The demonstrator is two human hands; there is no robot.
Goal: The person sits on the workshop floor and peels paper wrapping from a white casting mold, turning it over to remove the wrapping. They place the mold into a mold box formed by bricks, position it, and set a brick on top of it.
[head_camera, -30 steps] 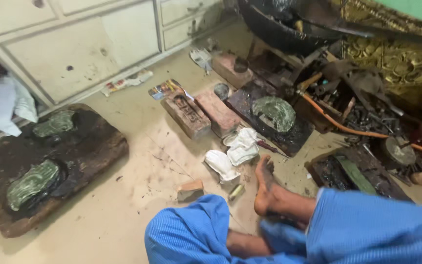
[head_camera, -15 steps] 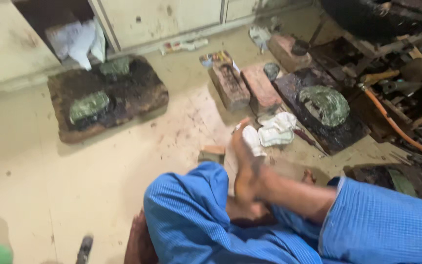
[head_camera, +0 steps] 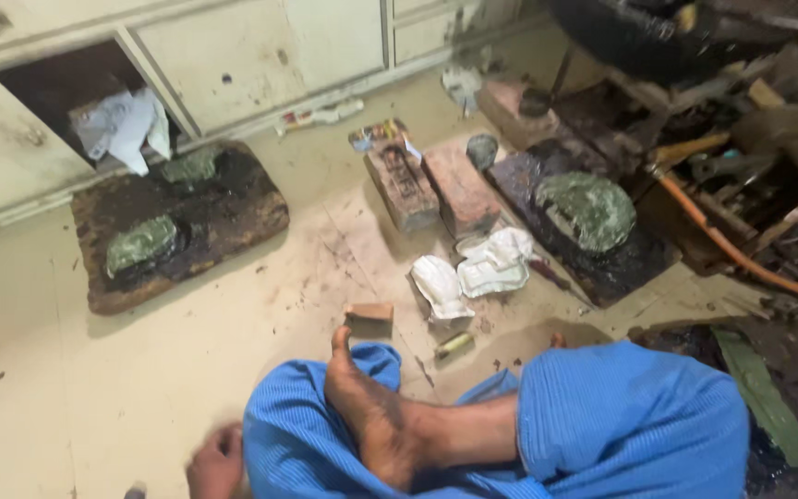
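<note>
On the floor, head view: person sits cross-legged in blue cloth (head_camera: 621, 416), one bare foot (head_camera: 371, 416) resting sole-up over the lap. Left hand (head_camera: 216, 465) at bottom edge, beside the blue cloth, knuckles up, fingers curled loosely; whether it has hold of anything cannot be told, as the frame cuts it off. Right hand out of sight.

Nearest loose things lie ahead of the foot: a small wooden block (head_camera: 369, 312) just beyond the toes, a short yellowish stub (head_camera: 454, 345) near it, and crumpled white cloths (head_camera: 473, 270) a little further out. Beyond those, two bricks (head_camera: 431, 183) side by side. To their right, a dark slab (head_camera: 593, 231) bearing a green-grey embossed metal piece (head_camera: 588, 211). Well apart to the left, a second dark pitch-like board (head_camera: 182, 226) carries two greenish pieces. Behind it, a pale cabinet (head_camera: 260, 51) with one open compartment holding white crumpled paper (head_camera: 122, 125). Orange hose (head_camera: 741, 254) and cluttered tools at far right.
</note>
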